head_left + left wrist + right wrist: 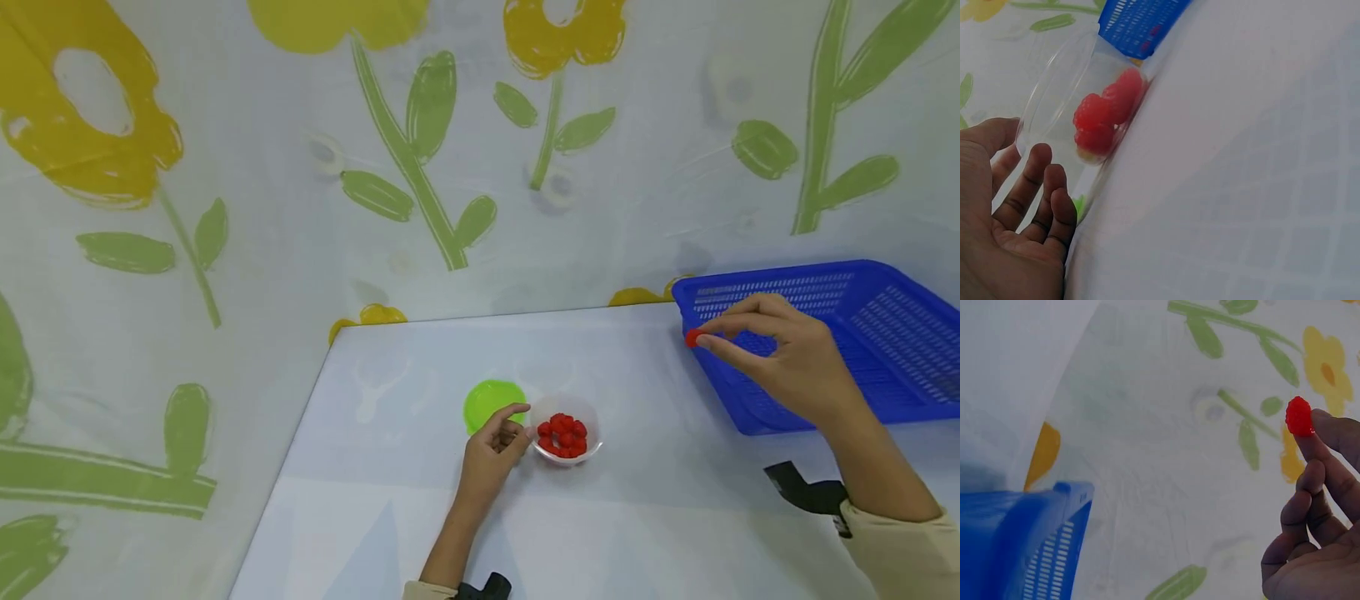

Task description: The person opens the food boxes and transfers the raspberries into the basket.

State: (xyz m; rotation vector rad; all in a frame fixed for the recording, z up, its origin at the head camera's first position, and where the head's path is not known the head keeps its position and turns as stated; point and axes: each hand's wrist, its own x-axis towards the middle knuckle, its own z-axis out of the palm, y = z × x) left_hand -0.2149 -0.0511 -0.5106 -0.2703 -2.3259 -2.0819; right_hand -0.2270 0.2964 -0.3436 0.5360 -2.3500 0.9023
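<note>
My right hand (pixel 798 358) pinches a red raspberry (pixel 1299 416) between thumb and forefinger, raised over the near-left edge of the blue basket (pixel 750 421). The raspberry looks small and bumpy. On the white table, a clear plastic bowl (pixel 592 454) holds several more raspberries (pixel 564 437). My left hand (pixel 491 458) is at the bowl's left side, thumb and forefinger tips right at its rim, other fingers loosely bent. In the left wrist view the raspberries (pixel 1110 109) show through the clear wall.
A bright green round lid or dish (pixel 487 400) lies left of the bowl, partly behind my left hand. The slotted basket takes up the table's right side. A flower-printed sheet (pixel 285 167) hangs behind and to the left of the table (pixel 360 467).
</note>
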